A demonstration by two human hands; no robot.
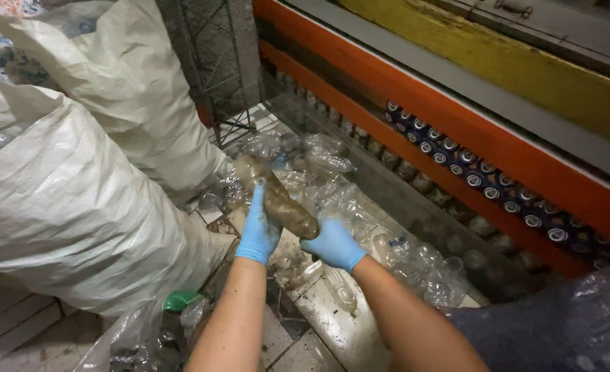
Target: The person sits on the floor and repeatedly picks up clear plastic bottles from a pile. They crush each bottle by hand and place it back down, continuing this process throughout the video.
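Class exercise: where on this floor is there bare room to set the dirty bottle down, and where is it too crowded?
Bare tile lies between the forearms, under the right hand; more bare tile lies at the lower left, beside the big white sack. The clear bottle pile along the orange rack is crowded. The left hand grips the dirty bottle.

Recycling depot: stuffed sacks (78, 200); loose plastic bottles (387, 248)
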